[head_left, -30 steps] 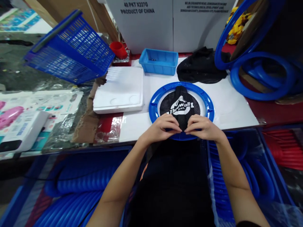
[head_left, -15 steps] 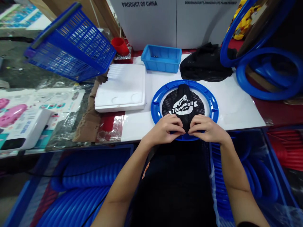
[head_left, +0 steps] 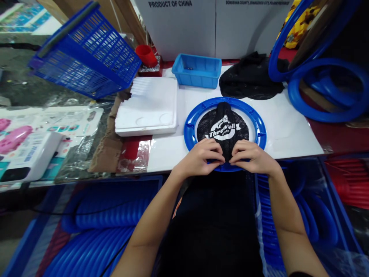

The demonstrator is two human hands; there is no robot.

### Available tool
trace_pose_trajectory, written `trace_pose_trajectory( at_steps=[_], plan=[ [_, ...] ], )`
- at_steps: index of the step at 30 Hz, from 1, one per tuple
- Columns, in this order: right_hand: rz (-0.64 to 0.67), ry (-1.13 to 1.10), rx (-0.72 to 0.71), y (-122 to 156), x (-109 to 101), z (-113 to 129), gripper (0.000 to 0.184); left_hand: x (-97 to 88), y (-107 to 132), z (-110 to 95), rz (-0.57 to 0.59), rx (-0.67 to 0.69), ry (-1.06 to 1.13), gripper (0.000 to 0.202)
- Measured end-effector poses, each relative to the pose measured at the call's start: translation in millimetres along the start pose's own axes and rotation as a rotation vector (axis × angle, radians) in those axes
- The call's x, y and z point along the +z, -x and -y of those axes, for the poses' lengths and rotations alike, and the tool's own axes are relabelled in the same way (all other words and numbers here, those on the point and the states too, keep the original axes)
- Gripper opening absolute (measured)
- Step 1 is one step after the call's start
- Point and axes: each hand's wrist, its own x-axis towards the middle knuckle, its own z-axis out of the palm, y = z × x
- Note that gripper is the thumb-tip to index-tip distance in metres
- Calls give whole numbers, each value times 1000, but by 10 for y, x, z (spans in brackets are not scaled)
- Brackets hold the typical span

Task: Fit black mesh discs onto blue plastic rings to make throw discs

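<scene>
A blue plastic ring (head_left: 258,125) lies flat on the white board (head_left: 285,130) near the table's front edge. A black mesh net (head_left: 223,127) with a white printed logo is stretched inside the ring. My left hand (head_left: 203,156) and my right hand (head_left: 250,157) meet at the ring's near edge. Both pinch the net's near edge against the rim, with fingers curled.
A white foam tray (head_left: 147,107) lies left of the ring, a light blue bin (head_left: 197,71) and a heap of black nets (head_left: 250,80) behind it. A blue basket (head_left: 86,54) tilts at back left. More blue rings (head_left: 325,88) are stacked right; blue rings (head_left: 98,227) fill crates below.
Both hands stay at the ring's near edge, pinching the net. The view has shifted slightly since a second ago; nothing else has moved.
</scene>
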Motion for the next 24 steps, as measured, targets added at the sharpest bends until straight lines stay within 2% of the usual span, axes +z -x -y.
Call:
trace_pose_trajectory(
  at_steps=[6, 14, 21, 24],
  plan=[
    [-45, -18, -7, -2, 18, 3, 13, 7, 7, -2, -5, -13, 4, 17],
    [-31, 48, -16, -5, 27, 14, 10, -5, -15, -39, -9, 3, -10, 14],
    [17, 128, -18, -10, 12, 42, 14, -52, -27, -56, 78, -21, -33, 14],
    [43, 199, -7, 2, 93, 140, 16, -79, -66, -37, 15, -4, -20, 15]
  ],
)
